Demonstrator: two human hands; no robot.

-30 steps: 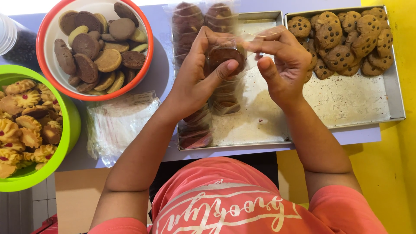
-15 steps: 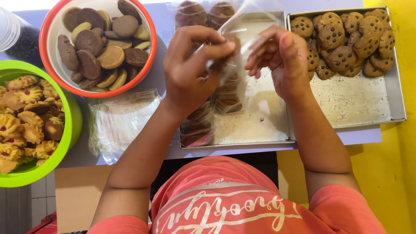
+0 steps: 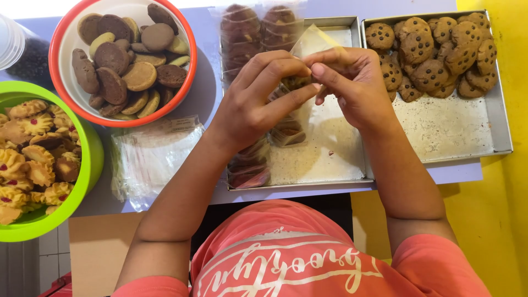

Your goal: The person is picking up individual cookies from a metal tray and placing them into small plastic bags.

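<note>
You hold a clear plastic bag point(image 3: 308, 60) with a stack of brown cookies point(image 3: 287, 129) inside, its open top pinched between your left hand point(image 3: 258, 99) and right hand point(image 3: 352, 85) above the left metal tray point(image 3: 330, 165).

Pale lilac tabletop point(image 3: 206, 82) running across the top, cut off at the near edge. Bright yellow surface point(image 3: 498, 220) down the whole right side, can't tell if wall or floor. Brownish board point(image 3: 93, 250) lower left, with pale grey tiles point(image 3: 33, 261) beside it and a sliver of something red point(image 3: 58, 286) at the bottom. Soft, even light, only faint shadows.
</note>
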